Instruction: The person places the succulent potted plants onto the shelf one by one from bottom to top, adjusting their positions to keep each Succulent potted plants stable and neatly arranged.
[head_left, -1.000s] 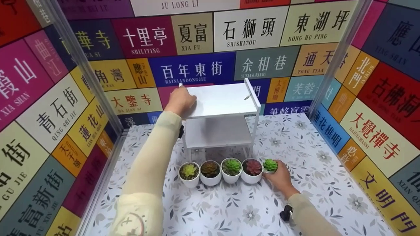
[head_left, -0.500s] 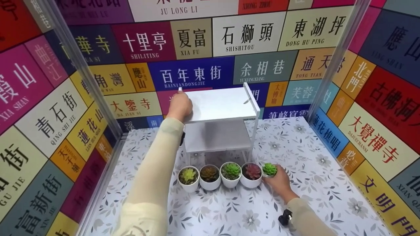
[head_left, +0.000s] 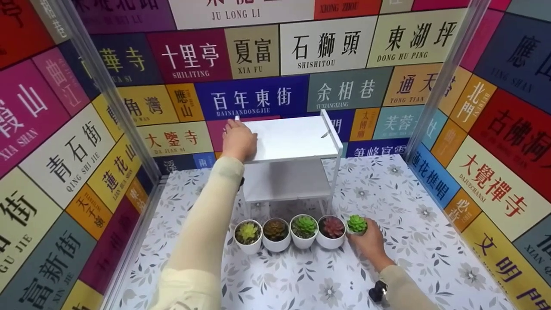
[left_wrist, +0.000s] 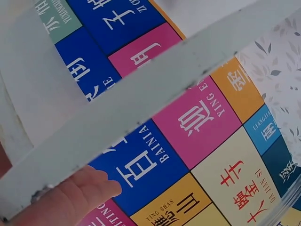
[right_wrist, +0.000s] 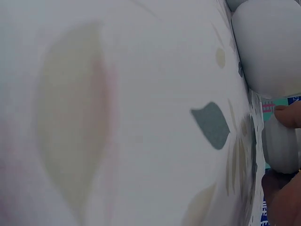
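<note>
My left hand (head_left: 239,140) grips the left side rail of a small white two-tier shelf (head_left: 292,135). In the left wrist view, fingers (left_wrist: 75,197) come round the far side of the white rail (left_wrist: 141,101). My right hand (head_left: 369,243) holds a small potted green succulent (head_left: 357,224) at the right end of a row in front of the shelf. Beside it stand a reddish succulent (head_left: 333,227), a green succulent (head_left: 304,226), a brown succulent (head_left: 276,229) and a yellow-green succulent (head_left: 248,232), all in white pots. In the right wrist view, the held pot (right_wrist: 280,146) shows only partly.
A table with a white leaf-and-flower cloth (head_left: 292,280) lies under everything. Colourful sign-printed panels (head_left: 258,97) wall in the back and both sides. Metal corner posts (head_left: 447,73) stand at the back right and back left.
My left hand has shifted slightly along the shelf's left rail, and its fingers lie differently. The right hand and its pot sit slightly farther from the reddish succulent. The head view has tilted a little.
</note>
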`<state>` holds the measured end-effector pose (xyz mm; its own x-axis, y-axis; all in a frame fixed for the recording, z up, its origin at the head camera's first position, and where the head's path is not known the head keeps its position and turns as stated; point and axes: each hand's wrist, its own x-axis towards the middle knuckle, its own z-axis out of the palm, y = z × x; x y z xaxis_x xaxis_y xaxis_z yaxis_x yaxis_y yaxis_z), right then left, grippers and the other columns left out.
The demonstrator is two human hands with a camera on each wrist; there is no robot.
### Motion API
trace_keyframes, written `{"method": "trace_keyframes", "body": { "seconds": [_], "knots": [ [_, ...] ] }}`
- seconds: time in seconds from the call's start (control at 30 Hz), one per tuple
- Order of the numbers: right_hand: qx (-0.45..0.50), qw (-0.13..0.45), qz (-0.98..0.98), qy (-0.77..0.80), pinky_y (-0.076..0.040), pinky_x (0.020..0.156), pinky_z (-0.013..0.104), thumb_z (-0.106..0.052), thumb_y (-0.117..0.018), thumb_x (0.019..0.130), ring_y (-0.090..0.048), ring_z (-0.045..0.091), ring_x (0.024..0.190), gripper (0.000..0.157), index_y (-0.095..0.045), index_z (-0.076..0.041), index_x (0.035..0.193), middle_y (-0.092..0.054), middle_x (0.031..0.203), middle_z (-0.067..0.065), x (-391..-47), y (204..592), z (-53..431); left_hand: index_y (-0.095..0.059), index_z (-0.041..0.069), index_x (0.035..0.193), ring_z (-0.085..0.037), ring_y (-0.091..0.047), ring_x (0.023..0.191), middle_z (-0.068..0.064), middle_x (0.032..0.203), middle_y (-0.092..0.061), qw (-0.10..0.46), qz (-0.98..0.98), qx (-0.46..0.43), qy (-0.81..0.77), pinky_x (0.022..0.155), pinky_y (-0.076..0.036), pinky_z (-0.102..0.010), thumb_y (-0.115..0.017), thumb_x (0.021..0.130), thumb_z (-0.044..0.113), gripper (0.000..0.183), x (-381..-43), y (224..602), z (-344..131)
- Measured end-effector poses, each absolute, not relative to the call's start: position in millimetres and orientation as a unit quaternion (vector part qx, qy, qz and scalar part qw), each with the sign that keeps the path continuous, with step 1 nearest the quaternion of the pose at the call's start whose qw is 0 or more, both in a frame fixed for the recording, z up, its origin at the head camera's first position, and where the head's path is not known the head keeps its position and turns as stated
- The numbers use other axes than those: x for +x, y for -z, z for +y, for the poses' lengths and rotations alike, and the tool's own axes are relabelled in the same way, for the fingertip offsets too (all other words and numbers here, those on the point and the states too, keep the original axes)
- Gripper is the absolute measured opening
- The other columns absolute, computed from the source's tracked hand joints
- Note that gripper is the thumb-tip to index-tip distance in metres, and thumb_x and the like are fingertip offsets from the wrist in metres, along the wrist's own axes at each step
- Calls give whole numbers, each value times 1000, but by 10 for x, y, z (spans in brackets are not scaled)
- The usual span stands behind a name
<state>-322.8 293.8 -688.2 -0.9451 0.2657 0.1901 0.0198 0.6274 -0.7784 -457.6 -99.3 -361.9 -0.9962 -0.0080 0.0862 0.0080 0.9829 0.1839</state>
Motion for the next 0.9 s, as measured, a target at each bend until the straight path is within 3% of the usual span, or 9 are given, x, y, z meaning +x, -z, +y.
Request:
{"method": "trace_keyframes", "body": {
  "seconds": [0.37, 0.9],
  "knots": [
    [-85, 144, -893, -418, -46, 111, 62, -12, -89, 77, -60, 47, 125, 66, -59, 5, 133, -64, 129, 28, -3223, 6794, 2945, -14, -15, 163, -49, -15, 164, -39, 172, -9, 41, -992, 7, 117, 137, -13, -56, -39, 114, 44, 81, -4592, 3621, -1007],
    [-89, 155, -880, -440, -47, 110, 62, -16, -90, 80, -60, 46, 128, 68, -58, 5, 137, -62, 132, 27, -3258, 6538, 2855, -12, -15, 164, -48, -13, 164, -38, 173, -9, 34, -993, 2, 114, 137, -12, -53, -39, 113, 46, 84, -4583, 3647, -997]
  ]
}}
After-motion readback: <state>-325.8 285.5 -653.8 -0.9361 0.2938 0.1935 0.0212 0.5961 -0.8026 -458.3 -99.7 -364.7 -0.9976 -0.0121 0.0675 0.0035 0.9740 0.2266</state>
